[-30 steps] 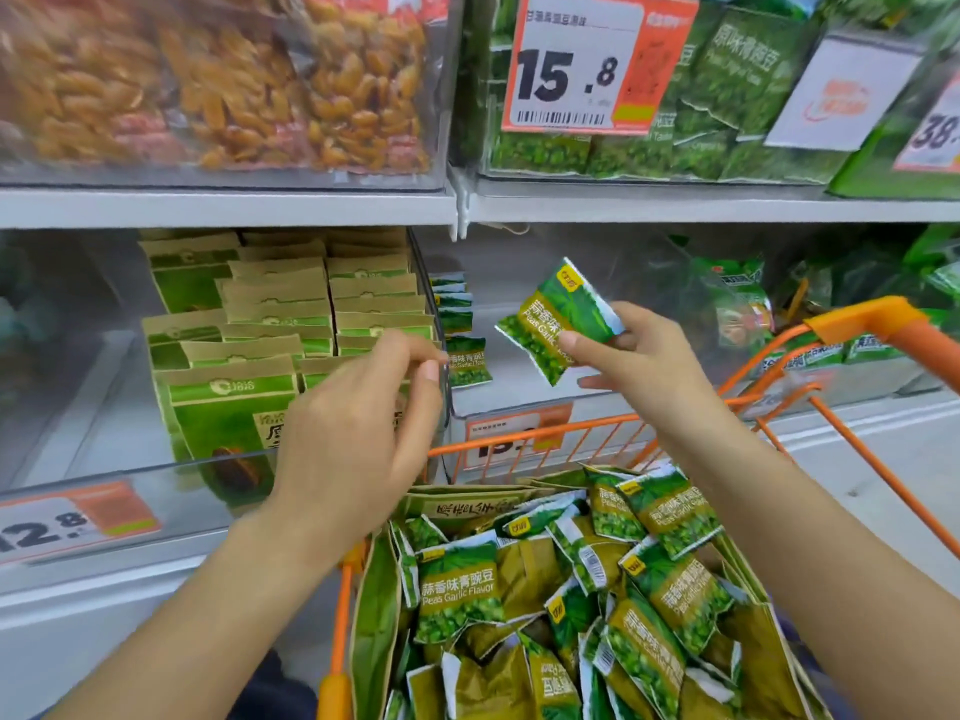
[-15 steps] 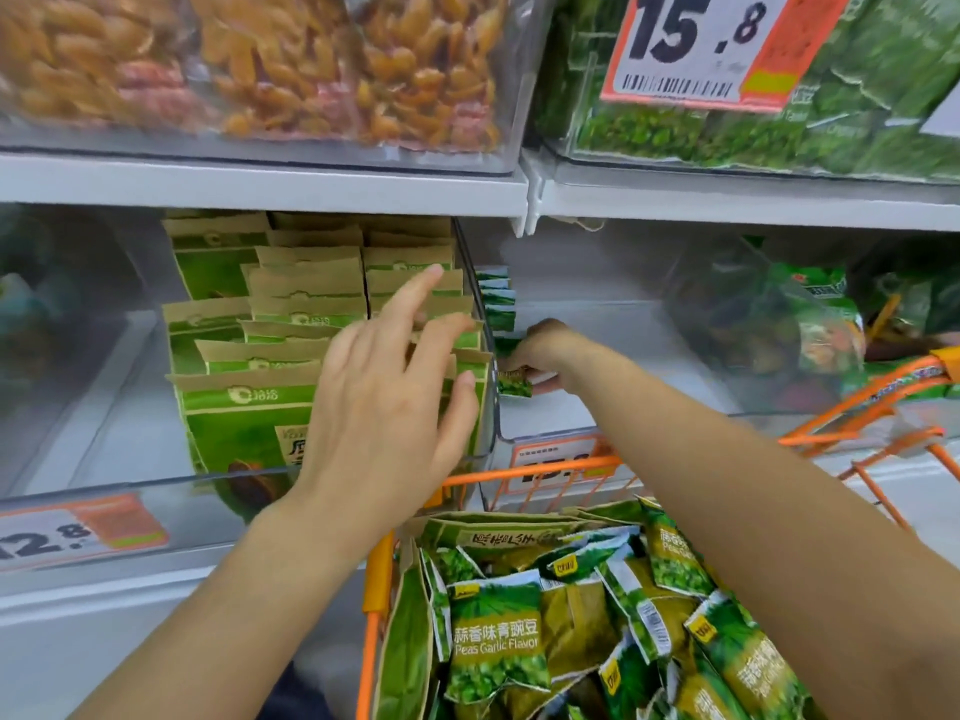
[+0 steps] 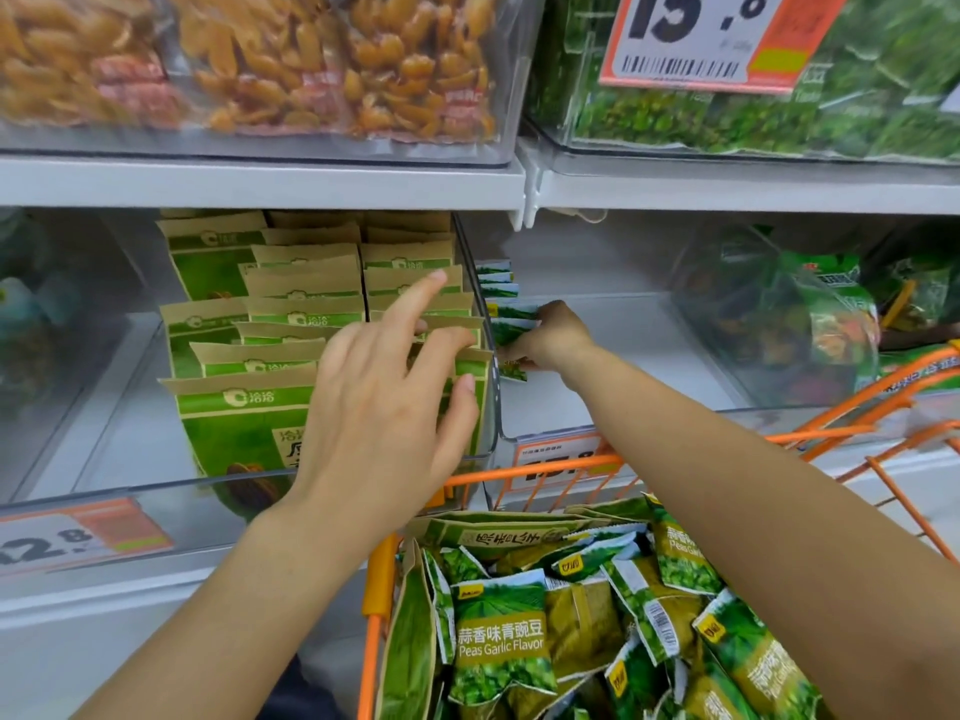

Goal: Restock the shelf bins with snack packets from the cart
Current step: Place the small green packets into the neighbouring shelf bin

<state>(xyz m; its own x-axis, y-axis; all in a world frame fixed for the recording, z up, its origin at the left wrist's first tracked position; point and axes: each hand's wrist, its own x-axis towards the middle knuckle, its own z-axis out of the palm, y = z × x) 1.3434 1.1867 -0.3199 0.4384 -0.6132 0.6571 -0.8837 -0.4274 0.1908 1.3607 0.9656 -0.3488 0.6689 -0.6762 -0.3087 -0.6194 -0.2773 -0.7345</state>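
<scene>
- Head view: a small green pea packet [image 3: 511,332] is pinched by the right hand [image 3: 553,339] at the left wall of the clear plastic shelf bin [image 3: 623,345], beside the row already standing there.
- The left hand [image 3: 387,407] is held with fingers spread and holding nothing, before the kraft-topped green pouches [image 3: 270,324].
- The placing step is judged to be in hand; next, release and another packet from the orange wire cart [image 3: 545,472] are called for.

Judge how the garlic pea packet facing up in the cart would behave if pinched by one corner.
The garlic pea packet looks like thin glossy film, so it may sag and feel slippery. It is small and puffy, so probably light. It lies loose in the cart on other packets, which might shift.
</scene>
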